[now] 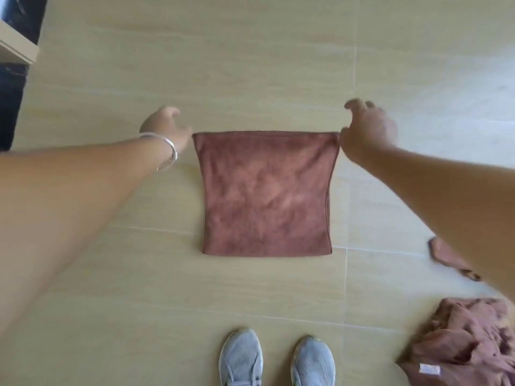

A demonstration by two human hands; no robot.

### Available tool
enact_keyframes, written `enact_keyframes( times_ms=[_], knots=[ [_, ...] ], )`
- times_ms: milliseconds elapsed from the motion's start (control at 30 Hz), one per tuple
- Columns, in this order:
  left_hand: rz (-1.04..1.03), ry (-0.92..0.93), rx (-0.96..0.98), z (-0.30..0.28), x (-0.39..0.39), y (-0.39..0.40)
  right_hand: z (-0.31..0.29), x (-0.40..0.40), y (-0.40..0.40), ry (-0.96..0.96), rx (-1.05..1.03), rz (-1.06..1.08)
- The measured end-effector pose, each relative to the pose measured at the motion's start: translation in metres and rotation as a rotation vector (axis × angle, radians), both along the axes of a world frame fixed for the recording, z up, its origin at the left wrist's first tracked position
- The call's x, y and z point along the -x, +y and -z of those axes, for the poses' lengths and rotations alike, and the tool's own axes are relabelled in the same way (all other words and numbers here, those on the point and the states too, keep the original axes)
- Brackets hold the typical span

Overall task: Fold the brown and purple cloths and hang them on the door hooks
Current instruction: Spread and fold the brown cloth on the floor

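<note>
A: Right, item one: brown cloth (pixel 266 193), doubled over, held up taut above the tiled floor (pixel 250 65). Position: centre of view, top edge level, fold at the bottom.

B: Holders?

A: Left hand (pixel 167 126) at the cloth's ten o'clock corner, fingers curled on it, so far as the blur allows. Right hand (pixel 367 129) at the two o'clock corner, thumb and fingers pinching the edge. Silver bangle (pixel 167 149) on the left wrist.

B: Other stock?

A: Crumpled cloth heap (pixel 468 341), pinkish-brown, at five o'clock on the floor. A further scrap of cloth (pixel 446 254) at four o'clock, partly hidden by the right forearm. Grey shoes (pixel 276 360) at six o'clock. Purple cloth and door hooks: not in view.

B: Risks?

A: Judged only. The corner pinches are slight; if either slips, that side drops and the fold opens. The side edges already bow inward, so bringing the hands together unevenly would leave the next fold skewed. The lower fold hangs near the floor and may drag if the arms sink. The heap at five o'clock lies close to the feet; a step right could catch it.
</note>
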State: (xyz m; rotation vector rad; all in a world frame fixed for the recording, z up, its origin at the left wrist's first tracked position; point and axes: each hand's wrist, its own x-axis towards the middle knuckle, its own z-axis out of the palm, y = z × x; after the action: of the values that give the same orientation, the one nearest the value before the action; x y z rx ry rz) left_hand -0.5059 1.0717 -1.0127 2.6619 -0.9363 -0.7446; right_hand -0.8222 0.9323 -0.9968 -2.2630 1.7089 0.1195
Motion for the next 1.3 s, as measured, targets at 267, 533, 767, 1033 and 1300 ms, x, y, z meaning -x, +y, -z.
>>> enact_keyframes(
  times_ms=[267,533,767,1033,1300],
  knots=[
    [0.461,-0.152,-0.146,0.107,0.074,0.111,0.119,0.019,0.100,0.123,-0.164,-0.326],
    [0.859,-0.227,-0.358,0.186,0.125,0.217,0.187,0.086,0.188,0.398,-0.235,-0.683],
    [0.906,-0.319,-0.154,0.201,0.112,0.224,0.203,0.102,0.193,0.355,-0.105,-0.720],
    [0.885,-0.317,-0.327,0.158,0.099,0.209,0.157,0.097,0.188,0.382,-0.156,-0.611],
    [0.867,-0.430,-0.427,0.024,0.085,0.162,0.025,0.080,0.159,0.381,-0.113,-0.633]
  ],
)
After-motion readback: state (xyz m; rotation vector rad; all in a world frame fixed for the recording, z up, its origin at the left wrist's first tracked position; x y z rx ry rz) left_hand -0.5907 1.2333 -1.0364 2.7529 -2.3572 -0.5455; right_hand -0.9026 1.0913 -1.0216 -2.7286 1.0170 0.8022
